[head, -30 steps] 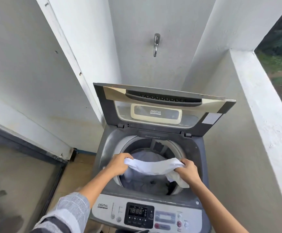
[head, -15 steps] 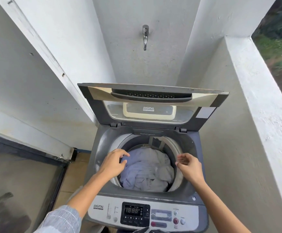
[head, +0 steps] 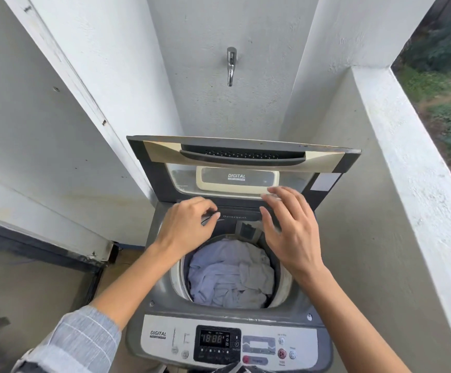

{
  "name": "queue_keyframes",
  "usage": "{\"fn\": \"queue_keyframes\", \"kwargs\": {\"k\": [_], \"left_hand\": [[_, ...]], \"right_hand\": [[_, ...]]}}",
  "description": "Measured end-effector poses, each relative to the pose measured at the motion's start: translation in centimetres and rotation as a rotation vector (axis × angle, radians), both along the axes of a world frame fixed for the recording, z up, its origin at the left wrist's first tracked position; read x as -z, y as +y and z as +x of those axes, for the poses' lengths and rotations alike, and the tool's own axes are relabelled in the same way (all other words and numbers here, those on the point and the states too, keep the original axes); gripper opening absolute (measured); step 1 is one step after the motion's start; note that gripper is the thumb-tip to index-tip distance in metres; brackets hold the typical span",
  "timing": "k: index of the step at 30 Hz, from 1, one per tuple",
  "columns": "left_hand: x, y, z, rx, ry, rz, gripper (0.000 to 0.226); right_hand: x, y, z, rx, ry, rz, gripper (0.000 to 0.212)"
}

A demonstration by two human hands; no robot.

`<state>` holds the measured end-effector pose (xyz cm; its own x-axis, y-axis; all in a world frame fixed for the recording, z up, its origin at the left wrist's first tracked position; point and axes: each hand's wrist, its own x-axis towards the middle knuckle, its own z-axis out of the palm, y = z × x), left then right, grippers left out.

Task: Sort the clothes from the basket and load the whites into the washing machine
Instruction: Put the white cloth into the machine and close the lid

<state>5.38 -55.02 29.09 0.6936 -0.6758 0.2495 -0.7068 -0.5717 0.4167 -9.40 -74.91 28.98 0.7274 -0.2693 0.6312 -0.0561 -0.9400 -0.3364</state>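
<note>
Inside, white clothes (head: pixel 231 275) in the washing machine (head: pixel 162 281), lid (head: pixel 243 162) upright.

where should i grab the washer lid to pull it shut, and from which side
Take the lid by the dark recessed handle bar along its raised top edge, coming from the front with fingers hooked over it. The lid stands upright, hinged at the back above the drum, so that edge is farthest from the hinge and would likely swing it down most easily. Both hands hold nothing.

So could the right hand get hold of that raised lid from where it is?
Probably yes. The right hand hovers open just in front of the upright lid, fingertips near its lower edge, with nothing between them. The left hand is off to the side.
</note>
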Motion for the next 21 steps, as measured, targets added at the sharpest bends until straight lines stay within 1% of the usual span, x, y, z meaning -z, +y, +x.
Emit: {"fn": "queue_keyframes", "kwargs": {"k": [3,5,7,9,11,12,14,17,21], "left_hand": [[-1.7,-1.4,0.6,0.063,-0.240,-0.165,0.010],[-2.7,-2.5,1.3,0.055,-0.408,-0.256,0.011],[-3.5,-3.6,2.2,0.022,-0.493,-0.282,0.017],[-3.8,-4.4,3.1,0.002,-0.493,-0.244,0.031],[-3.6,-4.9,3.8,-0.012,-0.439,-0.200,0.044],[-3.5,-5.0,4.1,-0.021,-0.413,-0.195,0.046],[-3.2,-5.4,4.5,-0.036,-0.397,-0.210,0.041],[-2.8,-6.0,4.6,-0.045,-0.427,-0.217,0.033],[-2.3,-5.7,4.3,-0.031,-0.453,-0.098,0.037]], "right_hand": [[-1.6,-0.1,1.7,0.011,-0.004,-0.091,0.026],[-2.6,-0.5,3.0,0.010,-0.006,-0.106,0.030],[-3.5,-1.1,4.6,0.031,0.008,-0.124,0.034],[-4.2,-1.9,6.2,0.052,0.056,-0.142,0.037],[-4.8,-2.5,7.3,0.066,0.112,-0.146,0.032],[-5.0,-2.7,7.7,0.074,0.135,-0.142,0.029],[-5.5,-2.8,8.3,0.086,0.157,-0.121,0.024],[-5.8,-2.4,8.7,0.109,0.149,-0.093,0.023],[-4.8,-1.8,7.8,0.081,0.157,-0.039,0.027]]}}
